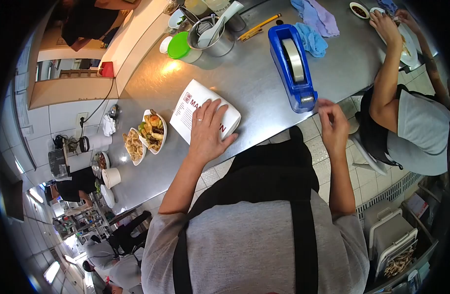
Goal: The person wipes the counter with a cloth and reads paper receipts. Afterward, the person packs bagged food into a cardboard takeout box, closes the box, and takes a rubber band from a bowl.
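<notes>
A white folded paper bag (185, 109) with red lettering lies on the steel counter. My left hand (209, 128) rests on top of it, fingers stretched out flat and thumb apart along the near side. To the right stands a blue tape dispenser (279, 41) holding a roll of clear tape (294, 61). My right hand (334, 127) is beside the dispenser's cutting end, just past the counter edge. Its thumb and forefinger are closed in a pinch; whether tape is between them cannot be made out.
Two white dishes of food (154, 131) sit left on the counter (257, 117). At the back are a metal pot of utensils (220, 46), a green-lidded tub (180, 46), pencils (259, 27) and cloths (313, 39). A co-worker's hands (386, 27) handle a plate at right.
</notes>
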Motion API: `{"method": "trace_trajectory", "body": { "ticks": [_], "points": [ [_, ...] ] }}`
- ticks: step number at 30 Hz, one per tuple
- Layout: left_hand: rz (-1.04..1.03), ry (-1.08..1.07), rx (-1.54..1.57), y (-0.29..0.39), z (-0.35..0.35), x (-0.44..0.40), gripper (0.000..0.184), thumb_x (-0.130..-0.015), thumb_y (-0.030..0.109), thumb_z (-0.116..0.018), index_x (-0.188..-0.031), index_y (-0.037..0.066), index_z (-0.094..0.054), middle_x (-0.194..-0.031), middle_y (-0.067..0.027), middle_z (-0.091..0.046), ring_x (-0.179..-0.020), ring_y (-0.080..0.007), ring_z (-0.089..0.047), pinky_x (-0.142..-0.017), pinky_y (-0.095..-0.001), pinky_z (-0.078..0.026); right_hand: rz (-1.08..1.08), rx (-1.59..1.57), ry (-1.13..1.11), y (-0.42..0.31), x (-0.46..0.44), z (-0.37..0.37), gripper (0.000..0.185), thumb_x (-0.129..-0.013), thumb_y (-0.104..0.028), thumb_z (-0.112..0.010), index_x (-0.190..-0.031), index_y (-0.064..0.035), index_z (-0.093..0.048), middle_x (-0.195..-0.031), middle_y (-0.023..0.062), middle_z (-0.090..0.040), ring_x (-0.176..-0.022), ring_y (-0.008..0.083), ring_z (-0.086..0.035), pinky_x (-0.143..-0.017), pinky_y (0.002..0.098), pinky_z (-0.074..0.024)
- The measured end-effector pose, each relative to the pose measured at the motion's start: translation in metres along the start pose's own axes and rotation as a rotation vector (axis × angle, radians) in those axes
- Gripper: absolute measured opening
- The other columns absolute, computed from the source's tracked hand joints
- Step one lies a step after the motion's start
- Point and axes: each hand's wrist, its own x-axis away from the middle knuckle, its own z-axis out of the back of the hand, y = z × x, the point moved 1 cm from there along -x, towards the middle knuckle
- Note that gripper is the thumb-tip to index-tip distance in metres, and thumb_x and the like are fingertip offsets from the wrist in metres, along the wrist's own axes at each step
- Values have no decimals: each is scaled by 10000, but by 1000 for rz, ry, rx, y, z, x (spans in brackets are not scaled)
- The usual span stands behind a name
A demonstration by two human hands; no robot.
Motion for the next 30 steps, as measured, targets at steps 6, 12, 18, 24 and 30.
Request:
{"method": "trace_trajectory", "body": {
  "ticks": [6,12,18,24,30],
  "points": [
    [-132,-96,61,-17,5,-20,422,-783,252,-631,-1151,61,-557,-1230,-141,-513,-1230,-362,-398,-1056,-500,-262,-532,-610,-473,-11,30,-36,116,-885,-35,-585,-961,29,-645,-851,100,-644,-705,152,-631,-668,254,-515],
    [-185,-196,130,-35,-3,-46,271,-780,143,-571,-1041,75,-597,-1106,-93,-552,-1155,-309,-470,-1069,-510,-245,-889,-1011,-666,-11,5,-105,314,-898,-64,-575,-1208,-41,-528,-818,93,-634,-646,154,-630,-640,250,-513],
    [-170,-196,203,-36,-4,-51,265,-740,99,-592,-1003,74,-599,-1041,-97,-552,-1111,-292,-491,-1064,-502,-258,-1012,-1075,-725,-8,-13,-139,281,-867,-132,-636,-1101,-113,-481,-799,94,-646,-569,163,-607,-560,271,-487],
    [-127,-141,298,-41,-7,-48,306,-735,103,-605,-1038,64,-578,-1026,-104,-557,-1086,-293,-507,-1059,-503,-263,-1072,-1002,-823,-8,-30,-152,233,-847,-133,-650,-980,-99,-462,-770,98,-643,-512,170,-588,-502,293,-487],
    [-129,-125,297,-40,-5,-49,363,-735,100,-604,-1097,88,-578,-1018,-100,-559,-1065,-291,-517,-1054,-511,-271,-1109,-908,-841,-13,-37,-157,245,-823,-120,-648,-957,-86,-446,-743,94,-627,-508,181,-603,-485,298,-516]
  ]
}}
